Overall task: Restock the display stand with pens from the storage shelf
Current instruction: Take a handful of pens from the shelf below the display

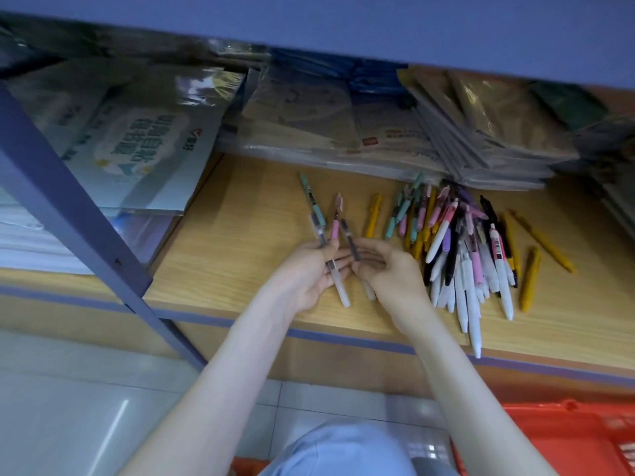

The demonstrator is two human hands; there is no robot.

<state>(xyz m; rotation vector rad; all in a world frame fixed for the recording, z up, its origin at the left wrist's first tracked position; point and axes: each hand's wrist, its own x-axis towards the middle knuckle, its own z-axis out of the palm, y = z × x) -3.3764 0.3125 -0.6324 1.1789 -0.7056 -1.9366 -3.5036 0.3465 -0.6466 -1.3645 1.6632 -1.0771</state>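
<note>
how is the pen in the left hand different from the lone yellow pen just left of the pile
The left-hand pen has a frosted white barrel and dark cap; the yellow pen is mustard all over. The left hand grips the left-hand pen, while the yellow pen lies untouched on the wooden shelf. The left-hand pen slants up-left; the yellow pen runs nearly straight back. Both are slim pens; the right hand holds a second frosted pen.

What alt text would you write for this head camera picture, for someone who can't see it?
A person's left hand grips a few pens and the right hand pinches another pen above a wooden storage shelf. A loose pile of coloured pens lies on it to the right, with plastic-wrapped stationery packs stacked behind.
</note>
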